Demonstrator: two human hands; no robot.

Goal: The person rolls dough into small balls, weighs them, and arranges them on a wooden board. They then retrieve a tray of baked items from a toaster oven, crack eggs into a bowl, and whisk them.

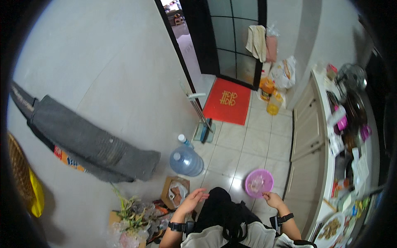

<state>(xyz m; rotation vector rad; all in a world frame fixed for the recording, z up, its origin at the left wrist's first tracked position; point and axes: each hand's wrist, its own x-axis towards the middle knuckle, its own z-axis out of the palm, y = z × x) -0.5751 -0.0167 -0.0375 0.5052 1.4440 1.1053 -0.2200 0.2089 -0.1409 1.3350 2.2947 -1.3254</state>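
Note:
My left hand (197, 197) is raised near my dark-clothed knee, palm partly up, fingers apart and nothing in it. A cardboard box (167, 189) with a white plastic bag (179, 189) in it stands just left of that hand. On the other side, my right hand (273, 200) has its fingers drawn together at the near rim of a pink plastic tub (247, 186). Crumpled clear plastic (257, 182) lies inside the tub. Whether these fingers grip the rim, the plastic or nothing is not clear from above. Black straps circle both wrists.
Cream cabinets (305, 179) carry a cluttered counter on the right, with a plate of food (332, 228). Left stand a blue water bottle (186, 162), a broom and dustpan (204, 131), and leafy vegetables (128, 214) among plastic bags. A red mat (228, 102) lies by the glazed door (237, 40).

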